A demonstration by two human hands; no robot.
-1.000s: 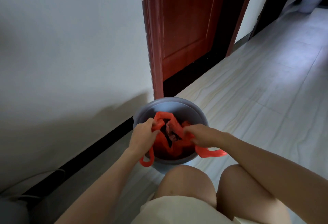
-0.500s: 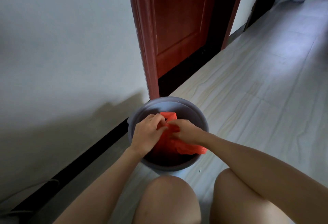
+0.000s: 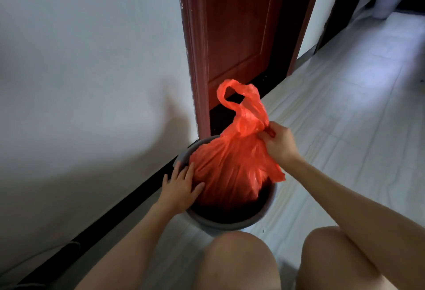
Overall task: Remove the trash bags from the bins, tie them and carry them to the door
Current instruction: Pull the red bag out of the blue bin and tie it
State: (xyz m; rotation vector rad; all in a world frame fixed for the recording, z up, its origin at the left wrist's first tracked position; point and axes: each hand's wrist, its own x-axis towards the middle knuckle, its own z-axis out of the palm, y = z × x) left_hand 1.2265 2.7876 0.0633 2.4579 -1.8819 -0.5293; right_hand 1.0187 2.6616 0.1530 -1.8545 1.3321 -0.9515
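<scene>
Your right hand [image 3: 279, 145] has its fingers [image 3: 268, 132] pinched shut on the gathered neck of the red bag [image 3: 230, 165], with one handle loop standing up above the grip and a loose flap hanging off to the right. The bag is partly out of the grey bin [image 3: 264, 215]: its bulging body sits above the rim, but its bottom is down inside. Your left hand [image 3: 180, 187] lies flat and open on the near-left rim, fingers spread, gripping nothing and just touching the bag's side. The bag hangs straight down from your right fingers, long axis upright, so the lift should run straight up along that line while the left hand pins the bin to the floor [image 3: 345, 117]. The neck does not look knotted yet. The door [image 3: 239, 25] stands just behind the bin.
</scene>
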